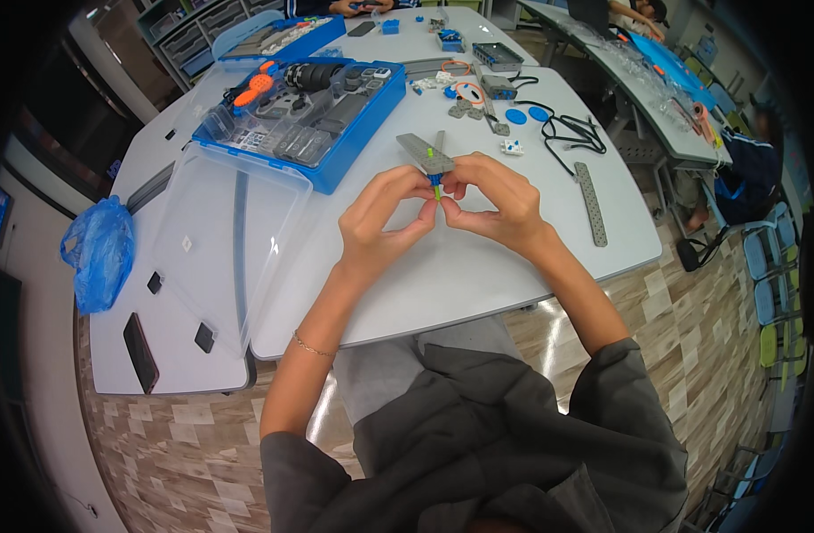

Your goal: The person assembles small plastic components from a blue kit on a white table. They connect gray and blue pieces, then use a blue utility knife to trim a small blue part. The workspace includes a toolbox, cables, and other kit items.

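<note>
Take the blue parts box [363, 133] as your landmark: left of it, at the worktop's [407, 293] edge, is a crumpled blue bag [100, 253], and on your side of it lie a dark phone [141, 353] and a clear lid [216, 240]. Just right of the box's near corner, and closer to you, your left hand [385, 209] pinches the small grey assembly [429, 158] from one side. Your right hand [496, 197] pinches it from the other, fingertips almost meeting, so you have it clamped between both hands above the worktop. Uneven pressure from your thumbs could twist the lime-green rod or pop the blue connector loose, and a part slipping from so small a grip might bounce off the near edge. It looks like a flat grey panel tilted away to the left, a narrower blade beside it, blue connector beneath, lime-green rod at the bottom. Well right of the box lie a black cable [594, 140] and a perforated grey beam [591, 204].
</note>
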